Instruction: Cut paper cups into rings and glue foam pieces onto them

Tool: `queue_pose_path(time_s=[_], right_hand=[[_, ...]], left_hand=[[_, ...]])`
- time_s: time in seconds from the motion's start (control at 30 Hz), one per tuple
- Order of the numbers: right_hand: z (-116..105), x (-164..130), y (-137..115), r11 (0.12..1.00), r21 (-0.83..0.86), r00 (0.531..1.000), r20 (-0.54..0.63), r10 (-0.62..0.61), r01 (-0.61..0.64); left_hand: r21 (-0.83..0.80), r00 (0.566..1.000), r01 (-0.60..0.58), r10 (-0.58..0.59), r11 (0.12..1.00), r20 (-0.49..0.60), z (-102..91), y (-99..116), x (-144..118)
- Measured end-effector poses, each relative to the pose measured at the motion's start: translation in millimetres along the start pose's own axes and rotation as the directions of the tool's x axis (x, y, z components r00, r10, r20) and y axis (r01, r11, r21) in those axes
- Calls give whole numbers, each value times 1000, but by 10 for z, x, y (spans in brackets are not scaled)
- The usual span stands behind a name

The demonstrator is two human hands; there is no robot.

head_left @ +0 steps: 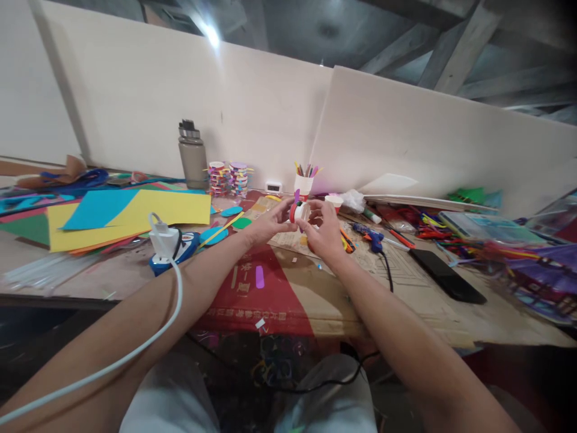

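In the middle of the head view, above the cardboard-covered table, both hands hold a small white-and-red round craft piece point(300, 211) with a purple strip sticking up from it. My left hand point(274, 221) grips its left side between thumb and fingers. From the right, my right hand point(325, 230) closes on the same piece, thumb at its near edge. Its far side is hidden by the fingers. A loose purple paper strip point(259, 277) lies on the red cardboard point(279, 300) below the hands. Just behind stands a white cup of coloured sticks point(303, 181).
Left are yellow paper sheets point(128, 219), a blue power strip point(175, 255) and a bottle point(192, 156). Two striped stacks point(217, 179) stand near the wall. Right are a blue glue gun point(372, 239), a black phone point(447, 276) and a plastic box point(478, 227). A white cable crosses my left forearm.
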State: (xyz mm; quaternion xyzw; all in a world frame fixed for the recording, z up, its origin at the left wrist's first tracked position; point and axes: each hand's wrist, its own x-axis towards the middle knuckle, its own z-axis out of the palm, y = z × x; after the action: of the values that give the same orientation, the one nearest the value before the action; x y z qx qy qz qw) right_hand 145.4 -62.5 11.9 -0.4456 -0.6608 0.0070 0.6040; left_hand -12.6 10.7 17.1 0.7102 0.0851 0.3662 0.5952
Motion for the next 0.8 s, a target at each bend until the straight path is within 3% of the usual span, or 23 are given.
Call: queue_pose_path(time_s=[0.27, 0.53, 0.8], right_hand=[[-19, 5, -7, 997, 46, 998, 30, 54, -56], [-21, 24, 8, 984, 105, 989, 55, 138, -143], [-33, 43, -24, 970, 134, 979, 57, 198, -204]], left_hand=[[71, 1000, 10, -10, 997, 1, -2, 147, 1], [59, 999, -34, 35, 998, -17, -45, 71, 32], [112, 997, 0, 8, 994, -71, -62, 68, 26]])
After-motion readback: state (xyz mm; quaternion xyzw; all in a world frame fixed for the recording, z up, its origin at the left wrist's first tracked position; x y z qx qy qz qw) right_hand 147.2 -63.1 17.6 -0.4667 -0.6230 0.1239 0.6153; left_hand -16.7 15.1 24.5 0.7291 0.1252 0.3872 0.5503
